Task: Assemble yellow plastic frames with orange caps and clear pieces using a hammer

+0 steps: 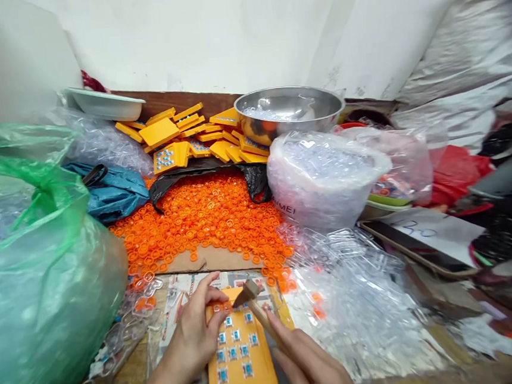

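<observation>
A yellow board (249, 378) lies flat in front of me, with several small blue-and-white pieces (233, 352) set over its face. My left hand (200, 322) rests at the board's upper left, thumb and forefinger closed around a small orange plastic ring (220, 308). The fingertips partly cover that ring. In my right hand (311, 360) is a hammer (267, 322), gripped by its wooden handle. The metal head is just above the board's top edge, close beside my left fingers.
Behind the board spreads a heap of orange rings (208, 214). Stacked yellow boards (161, 131) and a steel bowl (293, 105) stand farther back. A green bag (46, 306) bulges at left. Clear plastic pieces (360, 308), a white bag (322, 180) and a phone (413, 247) lie right.
</observation>
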`<state>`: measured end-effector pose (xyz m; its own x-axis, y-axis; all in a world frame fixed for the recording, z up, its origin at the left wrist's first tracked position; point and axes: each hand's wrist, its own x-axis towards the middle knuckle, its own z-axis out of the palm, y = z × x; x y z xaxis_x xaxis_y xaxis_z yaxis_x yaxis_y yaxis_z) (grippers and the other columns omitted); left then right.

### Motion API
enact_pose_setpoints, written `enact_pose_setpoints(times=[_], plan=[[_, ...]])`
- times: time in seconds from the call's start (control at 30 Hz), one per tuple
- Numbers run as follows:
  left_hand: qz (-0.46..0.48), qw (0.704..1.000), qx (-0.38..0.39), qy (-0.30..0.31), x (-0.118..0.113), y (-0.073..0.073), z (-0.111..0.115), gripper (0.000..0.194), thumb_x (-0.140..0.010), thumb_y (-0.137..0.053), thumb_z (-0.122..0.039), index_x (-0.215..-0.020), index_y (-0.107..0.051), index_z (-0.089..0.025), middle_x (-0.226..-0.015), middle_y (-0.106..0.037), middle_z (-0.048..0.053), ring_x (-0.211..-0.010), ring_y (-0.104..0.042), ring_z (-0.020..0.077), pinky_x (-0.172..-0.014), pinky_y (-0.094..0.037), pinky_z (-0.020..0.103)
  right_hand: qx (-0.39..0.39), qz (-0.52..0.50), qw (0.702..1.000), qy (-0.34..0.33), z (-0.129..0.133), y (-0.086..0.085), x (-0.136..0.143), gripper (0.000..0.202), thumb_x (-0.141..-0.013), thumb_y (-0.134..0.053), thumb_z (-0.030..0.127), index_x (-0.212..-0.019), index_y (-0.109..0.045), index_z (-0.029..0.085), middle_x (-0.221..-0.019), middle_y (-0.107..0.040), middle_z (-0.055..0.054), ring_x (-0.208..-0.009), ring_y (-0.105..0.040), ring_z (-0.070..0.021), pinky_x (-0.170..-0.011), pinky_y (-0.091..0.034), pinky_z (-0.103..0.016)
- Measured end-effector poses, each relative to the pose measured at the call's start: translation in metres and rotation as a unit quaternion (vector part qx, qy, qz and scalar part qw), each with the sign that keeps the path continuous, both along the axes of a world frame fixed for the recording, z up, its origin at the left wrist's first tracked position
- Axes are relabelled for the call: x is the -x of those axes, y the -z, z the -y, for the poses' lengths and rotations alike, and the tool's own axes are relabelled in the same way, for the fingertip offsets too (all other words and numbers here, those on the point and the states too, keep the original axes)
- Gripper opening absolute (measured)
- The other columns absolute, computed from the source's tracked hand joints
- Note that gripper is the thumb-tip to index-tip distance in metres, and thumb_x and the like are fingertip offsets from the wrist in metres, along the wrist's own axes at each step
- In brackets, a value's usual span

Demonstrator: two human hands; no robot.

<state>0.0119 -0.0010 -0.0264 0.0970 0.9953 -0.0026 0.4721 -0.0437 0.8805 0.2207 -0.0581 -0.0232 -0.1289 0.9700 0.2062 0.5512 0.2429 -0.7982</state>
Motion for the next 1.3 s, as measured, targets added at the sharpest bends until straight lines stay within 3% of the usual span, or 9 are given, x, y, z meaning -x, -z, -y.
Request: enact_pose_setpoints(times=[0.13,0.33,0.57,0.67,0.83,0.93,1.0,1.17,1.3], plan=[[0.039,0.999,0.022,0.006,0.005,0.004,-0.004,0.055,-0.081,-0.050,-0.032,-0.132,-0.034,-0.021,-0.097,-0.071,0.007,-0.099,-0.066,0.0240,-0.098,-0.044,0.049,0.080,-0.049,0.995,0.024,-0.035,-0.010,0.015,0.049,-0.093,-0.044,0.032,-0.142,-0.046,0.021,-0.142,-0.053,-0.010,-0.129,-0.050,-0.0255,-0.105,-0.042,-0.043],[0.025,0.999,-0.002,0.041,0.018,0.016,-0.010,0.052,-0.085,-0.051,-0.034,-0.133,-0.038,-0.022,-0.100,-0.072,0.008,-0.102,-0.067,0.0242,-0.097,-0.049,0.046,0.063,-0.013,0.998,-0.006,-0.068,-0.024,0.033,0.062,-0.077,-0.047,0.000,-0.137,-0.050,0.017,-0.115,-0.065,-0.011,-0.108,-0.062,-0.0208,-0.096,-0.050,-0.037],[0.037,0.995,0.004,0.088,0.030,0.023,-0.008,0.050,-0.093,-0.044,-0.034,-0.140,-0.034,-0.023,-0.116,-0.066,0.012,-0.115,-0.062,0.0216,-0.103,-0.046,0.038,0.020,0.032,0.999,-0.019,-0.060,-0.036,0.029,0.036,-0.084,-0.051,0.006,-0.114,-0.066,0.019,-0.108,-0.068,-0.007,-0.100,-0.065,-0.0187,-0.087,-0.054,-0.033],[0.036,0.996,0.006,0.083,0.029,0.023,-0.003,0.048,-0.093,-0.043,-0.037,-0.140,-0.037,-0.025,-0.119,-0.065,0.012,-0.118,-0.060,0.0226,-0.103,-0.047,0.038,-0.012,0.052,0.998,0.040,-0.066,-0.039,-0.005,0.029,-0.089,-0.056,0.022,-0.117,-0.066,0.024,-0.119,-0.067,-0.004,-0.110,-0.063,-0.0177,-0.094,-0.051,-0.033],[-0.001,0.998,0.014,0.062,0.028,0.022,0.002,0.052,-0.091,-0.048,-0.042,-0.140,-0.040,-0.030,-0.122,-0.065,0.011,-0.120,-0.059,0.0273,-0.104,-0.044,0.049,-0.076,0.115,0.948,0.288,-0.108,-0.036,-0.125,0.028,-0.092,-0.056,0.031,-0.116,-0.061,0.017,-0.129,-0.059,-0.009,-0.122,-0.052,-0.0250,-0.104,-0.039,-0.052],[-0.045,0.995,0.001,0.091,0.033,0.019,0.004,0.054,-0.090,-0.048,-0.038,-0.142,-0.038,-0.030,-0.125,-0.064,0.012,-0.122,-0.057,0.0288,-0.106,-0.040,0.054,-0.042,0.156,0.934,0.319,-0.133,-0.023,-0.180,0.025,-0.091,-0.059,0.032,-0.112,-0.062,0.018,-0.123,-0.061,-0.008,-0.113,-0.058,-0.0231,-0.098,-0.045,-0.050],[-0.067,0.992,-0.017,0.107,0.035,0.014,0.006,0.054,-0.090,-0.047,-0.033,-0.143,-0.036,-0.031,-0.127,-0.063,0.012,-0.124,-0.056,0.0278,-0.108,-0.038,0.055,-0.022,0.174,0.934,0.310,-0.142,-0.012,-0.192,0.025,-0.091,-0.058,0.034,-0.111,-0.062,0.018,-0.119,-0.062,-0.007,-0.107,-0.061,-0.0215,-0.093,-0.048,-0.047],[-0.073,0.987,-0.080,0.117,0.029,0.001,0.005,0.053,-0.086,-0.050,-0.020,-0.138,-0.041,-0.028,-0.120,-0.066,0.009,-0.114,-0.063,0.0230,-0.099,-0.050,0.041,-0.047,0.198,0.939,0.279,-0.140,-0.003,-0.177,0.030,-0.093,-0.053,0.042,-0.112,-0.062,0.020,-0.117,-0.064,-0.008,-0.104,-0.062,-0.0207,-0.092,-0.050,-0.045],[-0.077,0.986,-0.108,0.098,0.018,-0.002,-0.003,0.047,-0.086,-0.049,-0.016,-0.132,-0.046,-0.027,-0.106,-0.070,0.006,-0.100,-0.067,0.0197,-0.090,-0.054,0.036,-0.131,0.221,0.929,0.268,-0.111,-0.020,-0.135,0.067,-0.093,-0.033,0.059,-0.122,-0.059,0.005,-0.129,-0.056,-0.026,-0.124,-0.050,-0.0377,-0.104,-0.038,-0.058]])
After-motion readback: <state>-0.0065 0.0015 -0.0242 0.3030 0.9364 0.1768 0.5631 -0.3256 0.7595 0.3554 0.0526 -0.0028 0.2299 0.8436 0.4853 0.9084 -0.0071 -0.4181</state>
